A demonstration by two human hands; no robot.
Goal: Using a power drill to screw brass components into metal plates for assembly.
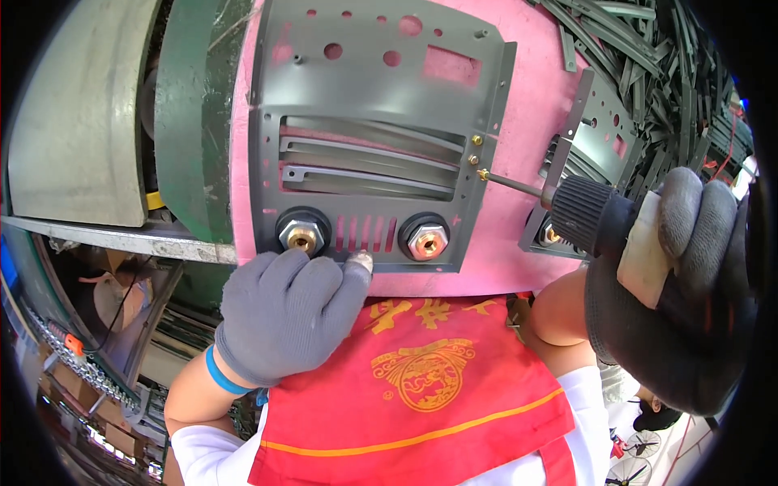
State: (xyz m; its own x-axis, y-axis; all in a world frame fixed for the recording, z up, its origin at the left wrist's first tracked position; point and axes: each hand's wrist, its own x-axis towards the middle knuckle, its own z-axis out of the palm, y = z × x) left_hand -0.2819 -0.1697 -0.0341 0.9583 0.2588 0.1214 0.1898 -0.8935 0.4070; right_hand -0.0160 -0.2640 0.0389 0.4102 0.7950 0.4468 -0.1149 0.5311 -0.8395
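Note:
A dark grey metal panel (365, 97) with round holes, slots and a wide louvred opening lies on a pink surface. Two brass sockets with hex nuts, the left one (302, 235) and the right one (427, 242), sit near its lower edge. My left hand (284, 312), in a grey glove, curls at that edge by the left socket, thumb on the panel. In my right hand (677, 292), also gloved, is a black power screwdriver (579, 215). Its bit points left, with a small brass screw (484, 174) at the tip against the panel's right side. Two more brass screws sit just above.
A second, similar panel (604, 134) lies to the right, partly behind the screwdriver. Many thin grey metal strips (673, 73) are heaped at the upper right. Pink padding (519, 105) surrounds the panel. On the left stand a metal ledge (130, 236) and cluttered shelving.

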